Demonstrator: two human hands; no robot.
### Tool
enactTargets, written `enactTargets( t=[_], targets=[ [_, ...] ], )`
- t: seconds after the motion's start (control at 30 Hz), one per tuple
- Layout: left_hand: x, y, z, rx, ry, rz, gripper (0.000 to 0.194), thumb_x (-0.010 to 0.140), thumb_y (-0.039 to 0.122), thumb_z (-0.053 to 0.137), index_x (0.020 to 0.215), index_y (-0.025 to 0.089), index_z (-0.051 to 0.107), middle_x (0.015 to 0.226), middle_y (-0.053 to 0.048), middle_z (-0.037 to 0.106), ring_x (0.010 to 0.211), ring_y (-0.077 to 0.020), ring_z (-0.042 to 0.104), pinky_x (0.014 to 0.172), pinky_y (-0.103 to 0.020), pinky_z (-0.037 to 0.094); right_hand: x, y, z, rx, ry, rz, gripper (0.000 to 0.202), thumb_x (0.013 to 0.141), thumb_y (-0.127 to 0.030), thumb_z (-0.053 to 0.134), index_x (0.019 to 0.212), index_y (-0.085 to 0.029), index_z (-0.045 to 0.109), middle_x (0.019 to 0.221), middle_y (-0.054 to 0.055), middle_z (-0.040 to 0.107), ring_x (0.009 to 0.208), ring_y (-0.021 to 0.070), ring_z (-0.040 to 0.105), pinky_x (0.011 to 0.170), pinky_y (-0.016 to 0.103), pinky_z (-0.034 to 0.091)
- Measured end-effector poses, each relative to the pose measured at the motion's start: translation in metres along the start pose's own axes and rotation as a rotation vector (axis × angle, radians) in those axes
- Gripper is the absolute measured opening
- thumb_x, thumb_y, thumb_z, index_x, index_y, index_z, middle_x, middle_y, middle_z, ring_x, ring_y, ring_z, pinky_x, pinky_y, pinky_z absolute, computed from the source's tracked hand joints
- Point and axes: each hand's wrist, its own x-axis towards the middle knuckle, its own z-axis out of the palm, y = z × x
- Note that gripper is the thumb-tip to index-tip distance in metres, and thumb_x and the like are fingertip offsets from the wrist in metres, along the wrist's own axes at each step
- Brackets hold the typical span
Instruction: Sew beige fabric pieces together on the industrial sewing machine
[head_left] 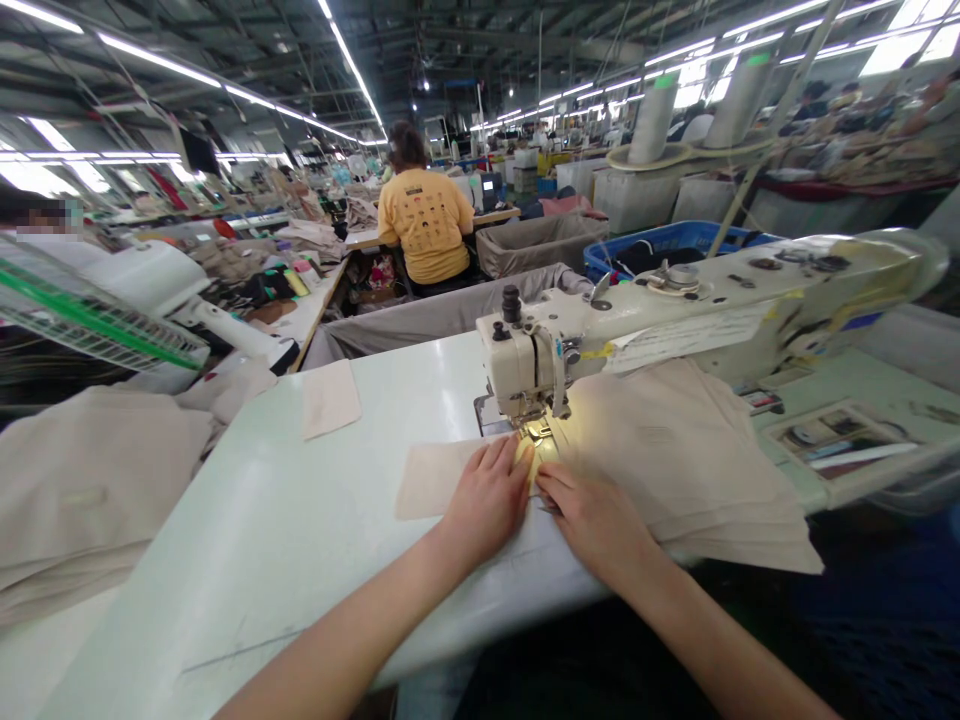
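A cream sewing machine (525,360) stands on the pale green table, its lamp lighting the needle area. Under its presser foot (538,432) lies a small beige fabric piece (431,480), stretching out to the left. My left hand (491,495) is closed on this piece just in front of the foot, thumb and fingers pressing the cloth. My right hand (596,515) pinches the cloth edge close to the foot; a small grey, metal-looking tip shows beneath its fingers, too covered to name. Right of the needle, a stack of larger beige panels (675,450) touches the machine bed.
Another small beige piece (331,400) lies at the table's far left. Stacked beige panels (90,480) sit left of the table. A tray of small tools (840,445) is at the right. Beyond stand a grey cloth bin (450,315), a blue basket (675,240) and a seated co-worker (427,225).
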Motion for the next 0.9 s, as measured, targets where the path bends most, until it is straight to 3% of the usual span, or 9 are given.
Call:
enactTargets(
  t=[0.2,0.33,0.53,0.73,0.9],
  targets=[
    [-0.019,0.01,-0.005,-0.117,0.012,0.18,0.029,0.095,0.014,0.05,0.121,0.011,0.061,0.121,-0.014,0.067,0.113,-0.0271,0.063,0.093,-0.04,0.058,-0.012,0.0,0.002,0.001,-0.027,0.013,0.044,0.098,-0.013,0.044,0.14,-0.018,0.059,0.147,0.011,0.057,0.114,0.0261,0.068,0.098,0.037,0.054],
    [-0.013,0.004,-0.007,-0.161,0.029,0.15,0.024,0.096,0.017,0.049,0.114,0.011,0.064,0.112,-0.014,0.068,0.108,-0.0271,0.064,0.089,-0.041,0.06,-0.004,-0.003,-0.004,-0.012,-0.066,0.031,0.045,0.098,-0.013,0.044,0.141,-0.018,0.057,0.149,0.012,0.055,0.114,0.026,0.068,0.097,0.036,0.054],
    [0.007,-0.019,-0.005,-0.199,0.021,0.138,0.026,0.1,0.02,0.042,0.096,0.015,0.067,0.099,-0.012,0.067,0.103,-0.0243,0.064,0.09,-0.04,0.059,0.019,-0.003,-0.014,0.001,-0.02,0.016,0.036,0.101,-0.015,0.039,0.129,-0.019,0.062,0.133,0.01,0.066,0.099,0.0212,0.072,0.084,0.03,0.056],
    [0.024,-0.036,-0.008,-0.213,0.034,0.138,0.026,0.099,0.018,0.043,0.096,0.015,0.068,0.102,-0.012,0.068,0.102,-0.0235,0.064,0.092,-0.039,0.058,0.034,-0.001,-0.015,-0.021,0.014,0.035,0.036,0.101,-0.016,0.039,0.128,-0.022,0.062,0.134,0.008,0.066,0.097,0.0191,0.072,0.083,0.027,0.055],
    [0.025,-0.04,-0.004,-0.215,0.05,0.111,0.021,0.098,0.018,0.046,0.102,0.017,0.067,0.107,-0.011,0.069,0.106,-0.0231,0.064,0.095,-0.04,0.057,0.028,-0.003,-0.011,-0.013,0.029,0.031,0.039,0.101,-0.015,0.039,0.133,-0.021,0.061,0.14,0.009,0.063,0.101,0.0204,0.072,0.086,0.029,0.056]
  ],
)
